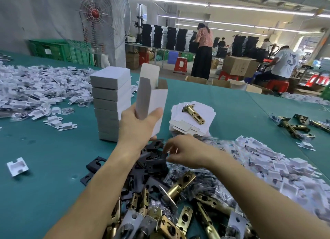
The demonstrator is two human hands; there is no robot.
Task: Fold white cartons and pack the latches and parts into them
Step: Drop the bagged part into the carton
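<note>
left hand (141, 126) clamped on open carton (151, 96), upright, mouth at 12 o'clock; right hand (185, 153) curled into black plates (153, 164) at carton's 6 o'clock, grip unclear in blur; take one plate only; keep mouth square, slide flat

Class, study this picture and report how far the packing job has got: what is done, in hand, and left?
Done: a stack of closed cartons stands on the table. In hand: the left hand holds an open carton upright while the right hand reaches among the black plates; its grip is blurred. Left: flat carton blanks, and piles of brass latches and bagged parts, lie unpacked.
</note>
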